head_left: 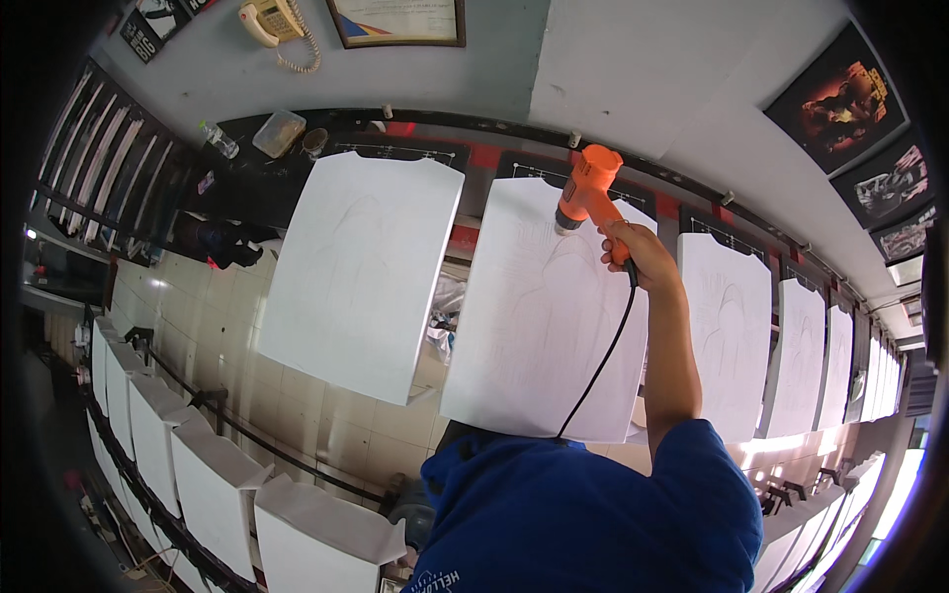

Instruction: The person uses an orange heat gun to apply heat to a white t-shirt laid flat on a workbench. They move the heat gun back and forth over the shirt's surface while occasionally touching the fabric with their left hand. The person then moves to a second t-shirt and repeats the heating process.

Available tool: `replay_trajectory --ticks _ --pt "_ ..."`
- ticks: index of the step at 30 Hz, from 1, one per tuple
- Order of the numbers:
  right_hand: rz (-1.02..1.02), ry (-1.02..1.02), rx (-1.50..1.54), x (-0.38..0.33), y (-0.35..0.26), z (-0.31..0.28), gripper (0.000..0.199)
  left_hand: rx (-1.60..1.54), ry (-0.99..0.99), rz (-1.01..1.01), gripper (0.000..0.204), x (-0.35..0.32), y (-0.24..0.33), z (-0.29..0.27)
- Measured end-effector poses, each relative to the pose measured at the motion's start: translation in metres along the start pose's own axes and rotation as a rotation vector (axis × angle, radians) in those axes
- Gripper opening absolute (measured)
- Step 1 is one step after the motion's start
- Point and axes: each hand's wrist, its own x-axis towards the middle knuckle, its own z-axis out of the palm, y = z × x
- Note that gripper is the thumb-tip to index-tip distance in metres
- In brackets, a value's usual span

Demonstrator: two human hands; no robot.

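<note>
My right hand is wrapped round the handle of an orange heat gun. The gun's dark nozzle points down at the upper part of a white fabric piece stretched over a flat board in front of me. Faint line drawings show on that fabric. A black cord runs from the handle down across the fabric toward my body. My left hand is out of sight.
More white-covered boards stand in a row, one to the left and several to the right. Another row lies behind at lower left. A bottle and a plastic tub sit on a black surface. A rack stands at far left.
</note>
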Motion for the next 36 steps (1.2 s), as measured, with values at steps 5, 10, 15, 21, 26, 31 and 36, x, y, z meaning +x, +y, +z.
replay_trajectory --ticks 5,10,15,21,26,31,36 --pt "0.020 0.001 -0.041 -0.003 0.000 0.008 0.033 -0.118 0.074 0.019 0.038 0.024 -0.004 0.031" --pt "0.034 0.050 -0.019 -0.005 0.004 0.014 0.031 0.063 0.089 0.150 0.037 0.044 0.054 0.036" --pt "-0.003 0.017 0.024 0.004 0.002 0.030 0.028 0.664 0.002 0.237 0.034 0.073 0.152 0.015" --pt "0.014 0.022 -0.018 0.009 -0.004 0.048 0.030 0.943 0.196 0.281 0.035 0.115 0.191 -0.003" --pt "0.105 -0.005 -0.088 -0.022 -0.013 0.047 0.032 0.907 0.215 0.248 0.035 0.128 0.190 -0.008" --pt "0.159 0.017 -0.196 -0.048 -0.012 0.051 0.029 0.954 0.165 0.254 0.035 0.126 0.189 0.001" --pt "0.097 -0.018 -0.152 -0.031 -0.006 0.058 0.027 0.991 0.144 0.269 0.036 0.124 0.188 0.020"
